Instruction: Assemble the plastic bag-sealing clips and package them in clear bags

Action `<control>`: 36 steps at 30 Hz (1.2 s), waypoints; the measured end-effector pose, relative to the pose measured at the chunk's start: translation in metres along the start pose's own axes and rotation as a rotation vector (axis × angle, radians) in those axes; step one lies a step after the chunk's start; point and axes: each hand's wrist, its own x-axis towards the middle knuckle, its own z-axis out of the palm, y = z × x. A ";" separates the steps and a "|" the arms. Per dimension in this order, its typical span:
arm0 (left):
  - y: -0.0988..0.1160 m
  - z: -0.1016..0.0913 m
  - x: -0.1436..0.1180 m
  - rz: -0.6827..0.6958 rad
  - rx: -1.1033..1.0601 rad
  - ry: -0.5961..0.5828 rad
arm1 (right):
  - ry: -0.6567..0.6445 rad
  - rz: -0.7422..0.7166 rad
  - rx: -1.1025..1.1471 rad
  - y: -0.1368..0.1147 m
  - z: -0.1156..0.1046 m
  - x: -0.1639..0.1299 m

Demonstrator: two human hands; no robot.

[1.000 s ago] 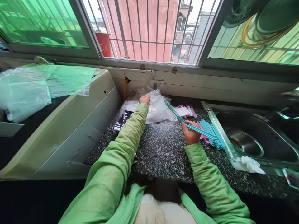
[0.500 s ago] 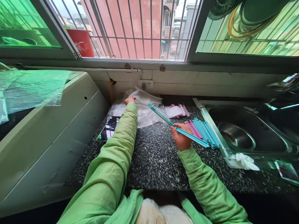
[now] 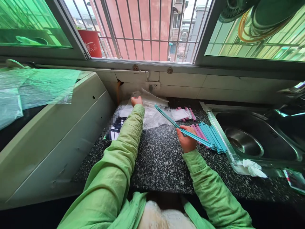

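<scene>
With the left hand (image 3: 136, 100) pinching the clear plastic bag (image 3: 152, 112) at the bench (image 3: 157, 156) rear and the right hand (image 3: 187, 141) closed on a long blue clip (image 3: 183, 130) (angled over the bag), the slick film is likely to slip free.

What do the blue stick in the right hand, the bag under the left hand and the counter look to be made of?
Blue stick: probably rigid plastic, uniform colour, slight sheen. Bag: thin clear plastic film, crinkled and see-through. Counter: speckled black-and-white stone, granite-like and polished, though it may be an imitation.
</scene>
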 end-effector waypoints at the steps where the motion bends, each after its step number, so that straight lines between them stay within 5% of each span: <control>1: 0.005 -0.001 -0.004 0.017 -0.010 -0.026 | 0.003 0.001 -0.008 0.001 0.001 0.000; 4: 0.020 -0.004 -0.019 0.078 -0.059 -0.134 | 0.009 0.013 -0.014 0.004 0.004 -0.001; 8: 0.037 -0.020 -0.051 0.171 -0.191 -0.536 | 0.014 0.044 0.003 0.009 0.008 -0.001; 11: 0.037 -0.043 -0.076 0.225 -0.198 -0.698 | 0.008 0.035 0.017 0.010 0.010 -0.001; 19: 0.013 -0.097 -0.106 0.488 -0.029 -0.643 | -0.016 -0.096 0.002 0.000 0.009 -0.009; 29: -0.037 -0.148 -0.122 0.443 0.089 -0.511 | -0.179 -0.295 0.032 -0.012 0.005 -0.024; 36: -0.076 -0.147 -0.127 0.284 -0.043 -0.655 | -0.380 -0.298 0.085 -0.004 -0.001 -0.032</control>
